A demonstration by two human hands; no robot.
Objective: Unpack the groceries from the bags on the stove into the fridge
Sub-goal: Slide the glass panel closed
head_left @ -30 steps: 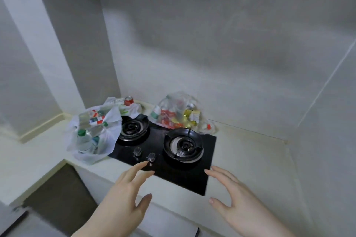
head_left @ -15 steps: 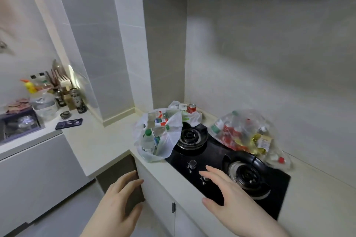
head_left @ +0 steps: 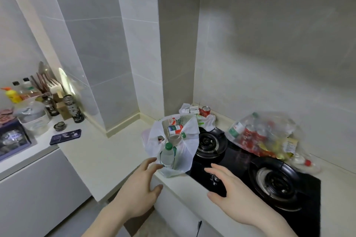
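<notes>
A white plastic bag (head_left: 187,148) stands open at the left edge of the black gas stove (head_left: 240,161). Inside it are a green-capped water bottle (head_left: 167,155) and small cartons. A clear bag (head_left: 264,134) full of red and yellow packets lies at the stove's back right. Behind the white bag lies a smaller white bag (head_left: 207,121) with a red can (head_left: 205,110). My left hand (head_left: 137,188) hovers just in front of the white bag with fingers spread, its fingertips close to the plastic. My right hand (head_left: 231,192) is open over the stove knobs. No fridge is in view.
The white counter (head_left: 100,148) runs left round a tiled corner column. A dark phone (head_left: 65,136) lies on the counter, with bottles, jars, a knife block (head_left: 54,90) and a kettle behind it. White cabinet doors are below.
The view has swung left and come closer to the stove. Both hands have moved forward; the left one has risen from below the counter edge to the white bag.
</notes>
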